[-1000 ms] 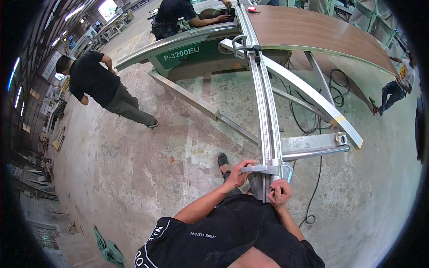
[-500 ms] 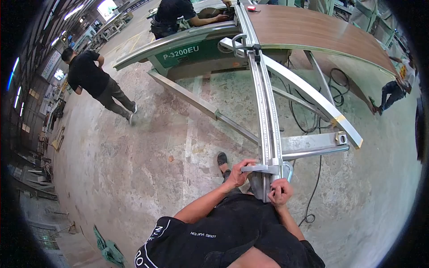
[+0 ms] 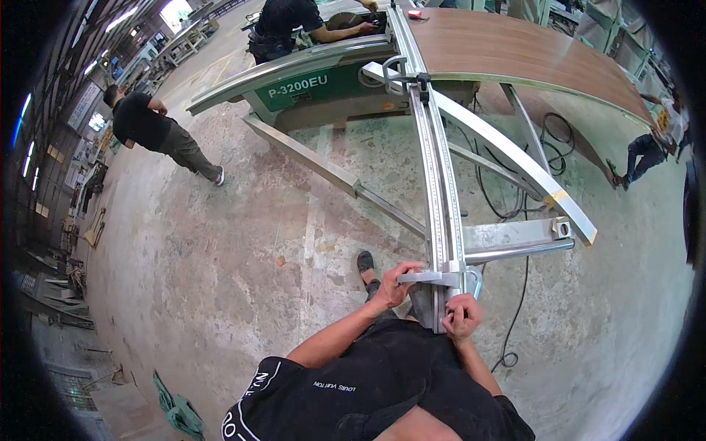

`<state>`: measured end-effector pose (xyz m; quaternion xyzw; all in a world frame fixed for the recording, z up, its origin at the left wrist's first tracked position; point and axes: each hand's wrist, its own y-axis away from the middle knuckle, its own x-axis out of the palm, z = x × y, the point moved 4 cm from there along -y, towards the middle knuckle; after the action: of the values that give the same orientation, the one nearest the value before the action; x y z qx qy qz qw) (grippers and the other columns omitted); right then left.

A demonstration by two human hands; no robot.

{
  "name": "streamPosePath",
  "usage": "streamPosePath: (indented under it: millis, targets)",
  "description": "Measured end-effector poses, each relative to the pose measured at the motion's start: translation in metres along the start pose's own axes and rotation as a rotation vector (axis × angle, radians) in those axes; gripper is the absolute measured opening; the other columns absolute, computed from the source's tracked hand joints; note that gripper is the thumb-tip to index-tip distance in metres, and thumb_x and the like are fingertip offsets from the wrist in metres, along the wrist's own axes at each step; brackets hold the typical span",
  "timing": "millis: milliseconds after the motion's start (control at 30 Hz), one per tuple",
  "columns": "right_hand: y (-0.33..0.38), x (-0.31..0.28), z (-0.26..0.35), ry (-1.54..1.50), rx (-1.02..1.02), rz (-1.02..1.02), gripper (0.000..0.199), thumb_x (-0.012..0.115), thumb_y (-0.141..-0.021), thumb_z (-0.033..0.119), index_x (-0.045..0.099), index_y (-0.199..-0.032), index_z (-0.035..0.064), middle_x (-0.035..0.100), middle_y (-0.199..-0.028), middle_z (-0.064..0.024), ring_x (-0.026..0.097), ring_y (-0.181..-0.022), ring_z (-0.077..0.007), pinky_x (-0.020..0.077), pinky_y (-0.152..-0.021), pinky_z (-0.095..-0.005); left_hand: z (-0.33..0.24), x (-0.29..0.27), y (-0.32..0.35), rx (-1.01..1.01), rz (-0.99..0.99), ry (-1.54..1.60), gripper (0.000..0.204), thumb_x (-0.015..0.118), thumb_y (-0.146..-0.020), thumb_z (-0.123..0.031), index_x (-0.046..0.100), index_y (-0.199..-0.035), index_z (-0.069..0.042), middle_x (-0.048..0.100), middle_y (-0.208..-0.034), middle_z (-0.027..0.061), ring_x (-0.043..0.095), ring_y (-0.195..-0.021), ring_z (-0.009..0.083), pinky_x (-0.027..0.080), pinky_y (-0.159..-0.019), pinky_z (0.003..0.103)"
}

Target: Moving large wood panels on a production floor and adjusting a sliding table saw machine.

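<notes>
A long aluminium fence rail (image 3: 432,184) with a measuring scale runs from the machine toward my body. Near its close end, a grey metal stop (image 3: 430,277) sits across it. My left hand (image 3: 397,285) is closed around the stop's left end, thumb and fingers bent about it. Just below, my right hand (image 3: 463,316) has its fingers curled together against the right side of the rail's end. Whatever those fingers pinch is hidden. A pale looped handle (image 3: 475,281) shows beside the stop, above my right hand.
Beyond stands a green panel saw (image 3: 309,88), where a co-worker (image 3: 290,26) bends over it. A wood-grain panel (image 3: 522,55) lies at far right. A curved metal bar (image 3: 515,151) and a support arm (image 3: 515,237) flank the rail. Black cable (image 3: 523,294) trails on the floor. Another person (image 3: 151,128) walks at left.
My hands have stayed in place on the stop and the rail's end. The person at left has taken part of a step, and the co-worker's hands at the saw have shifted slightly.
</notes>
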<state>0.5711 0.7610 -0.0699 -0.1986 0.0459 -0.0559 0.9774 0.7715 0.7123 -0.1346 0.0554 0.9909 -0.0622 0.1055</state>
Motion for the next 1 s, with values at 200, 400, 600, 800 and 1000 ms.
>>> streamPosePath:
  millis: [200,400,600,800,1000]
  targets:
    - [0.001,-0.002,-0.007,0.059,-0.108,-0.019,0.017,0.055,-0.084,0.014,0.057,-0.074,0.0007,0.059,-0.073,-0.0115,0.055,-0.057,-0.017,0.0434,-0.051,-0.0274,-0.005,-0.001,-0.001,-0.034,0.022,0.012,0.024,0.053,-0.092,-0.013,0.057,-0.114,-0.004,0.064,-0.09,0.0094,0.061,-0.082,0.0155,0.047,-0.076,0.028]
    - [0.002,-0.002,-0.004,0.054,-0.04,-0.011,0.017,0.054,-0.084,0.014,0.056,-0.073,0.0003,0.059,-0.071,-0.0113,0.055,-0.057,-0.0163,0.0431,-0.049,-0.0271,-0.011,-0.001,-0.001,-0.046,0.02,0.033,0.023,0.052,-0.093,-0.013,0.057,-0.114,-0.005,0.065,-0.09,0.0091,0.06,-0.082,0.0142,0.047,-0.075,0.028]
    - [0.003,-0.002,-0.004,0.028,-0.024,-0.009,0.016,0.053,-0.084,0.011,0.057,-0.073,-0.0002,0.059,-0.072,-0.0102,0.054,-0.057,-0.0155,0.0431,-0.048,-0.026,-0.015,0.0,-0.001,-0.019,0.008,-0.001,0.022,0.05,-0.095,-0.012,0.057,-0.113,-0.004,0.065,-0.089,0.009,0.06,-0.082,0.0139,0.047,-0.074,0.028]
    - [0.005,-0.001,-0.004,-0.01,0.024,-0.003,0.022,0.049,-0.088,0.011,0.053,-0.07,-0.0008,0.057,-0.071,-0.0108,0.053,-0.061,-0.0159,0.0414,-0.053,-0.0268,-0.009,0.0,-0.001,0.028,-0.03,-0.007,0.023,0.052,-0.096,-0.021,0.059,-0.111,-0.006,0.069,-0.089,0.0108,0.066,-0.081,0.0161,0.051,-0.071,0.028]
    - [0.0,0.001,-0.001,0.008,-0.031,0.0,0.023,0.049,-0.089,0.012,0.053,-0.07,0.0001,0.057,-0.071,-0.0114,0.052,-0.059,-0.0161,0.0411,-0.05,-0.0263,-0.006,-0.001,-0.002,-0.039,0.017,0.022,0.023,0.051,-0.093,-0.008,0.058,-0.114,-0.005,0.064,-0.091,0.0082,0.058,-0.084,0.0123,0.046,-0.076,0.026]
